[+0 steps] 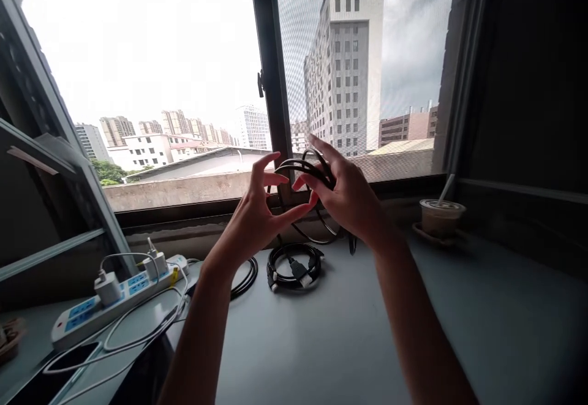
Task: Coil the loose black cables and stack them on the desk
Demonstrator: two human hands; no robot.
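My right hand is raised over the table with its thumb and fingers round loops of a black cable. Part of that cable hangs below the hand. At the left of the loops, my left hand has its thumb and fingers apart, the thumb tip close to my right fingers. Beneath the hands, a coiled black cable with visible plugs lies on the table. Another black coil is partly hidden behind my left wrist.
A white power strip with two chargers and white cables lies at the left, near a dark device. A lidded cup with a straw stands on a coaster at the right. A window is behind the grey table.
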